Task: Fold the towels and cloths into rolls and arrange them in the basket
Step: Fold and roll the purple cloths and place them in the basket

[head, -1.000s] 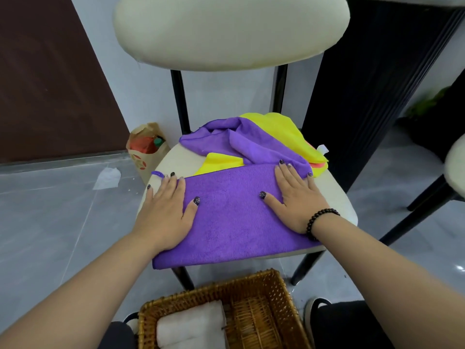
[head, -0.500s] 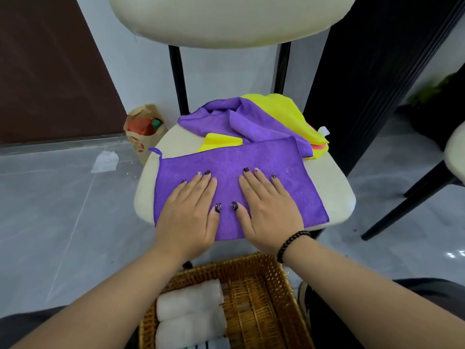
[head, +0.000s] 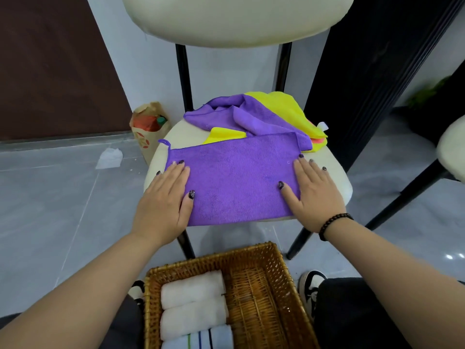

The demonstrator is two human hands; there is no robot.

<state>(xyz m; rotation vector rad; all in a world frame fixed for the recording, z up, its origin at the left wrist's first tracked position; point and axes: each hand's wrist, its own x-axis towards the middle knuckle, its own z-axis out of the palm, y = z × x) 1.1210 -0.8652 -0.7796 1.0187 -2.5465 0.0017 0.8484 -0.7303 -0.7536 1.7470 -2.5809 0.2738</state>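
Purple microfibre cloth (head: pixel 234 180), folded to a band, lies flat on the chair seat (head: pixel 334 180) with its long axis running from the seat's left edge to its right edge; the left hand (head: pixel 164 200) presses one short end and the right hand (head: pixel 313 190) the other, fingers straight, so either end could start the roll. Behind it, loose purple and yellow cloths (head: pixel 256 114) are heaped at the seat's back edge, while the wicker basket (head: pixel 284 278) below the front edge holds two white rolls (head: pixel 193 303) and a striped roll (head: pixel 201 340) along its left side.

Cream chair seat (head: pixel 334 170) under purple cloth (head: pixel 236 180), cloth pile (head: pixel 254 114)
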